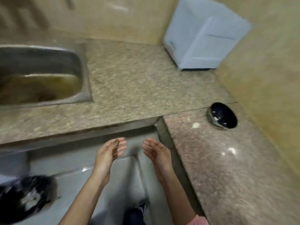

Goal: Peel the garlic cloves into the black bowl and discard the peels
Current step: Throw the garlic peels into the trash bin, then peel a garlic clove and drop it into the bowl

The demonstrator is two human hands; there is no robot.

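The black bowl (222, 115) stands on the right counter by the wall. A pale garlic piece (195, 125) lies on the counter just left of it, and small white bits (231, 151) lie nearer me. My left hand (110, 151) and my right hand (156, 151) hover over the floor in front of the counter corner, palms facing each other, fingers relaxed, holding nothing. A dark bin (24, 197) with a black liner and white scraps inside sits on the floor at the lower left. The frame is blurred.
A steel sink (78, 62) with murky water is set in the counter at the left. A pale blue box-shaped appliance (203, 34) stands in the back corner. The granite counter (129, 82) forms an L around the grey floor.
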